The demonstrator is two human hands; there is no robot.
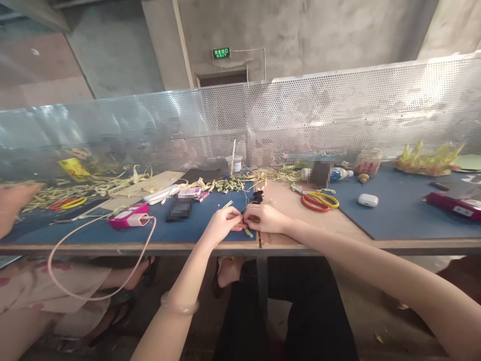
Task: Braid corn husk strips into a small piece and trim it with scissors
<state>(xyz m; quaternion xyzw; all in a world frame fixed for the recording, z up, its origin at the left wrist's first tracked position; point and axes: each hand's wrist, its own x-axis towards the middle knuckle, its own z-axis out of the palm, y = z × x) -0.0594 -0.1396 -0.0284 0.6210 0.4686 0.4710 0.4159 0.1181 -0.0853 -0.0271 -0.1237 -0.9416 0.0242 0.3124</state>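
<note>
A perforated silver metal screen (319,110) stands behind the blue-surfaced wooden bench (210,235), where orange-and-yellow-handled scissors (311,195) lie to your right. Near its front edge, your left hand (222,224) and right hand (267,219) meet, fingers pinched together on a narrow, partly hidden yellow-green strip (248,232).
</note>
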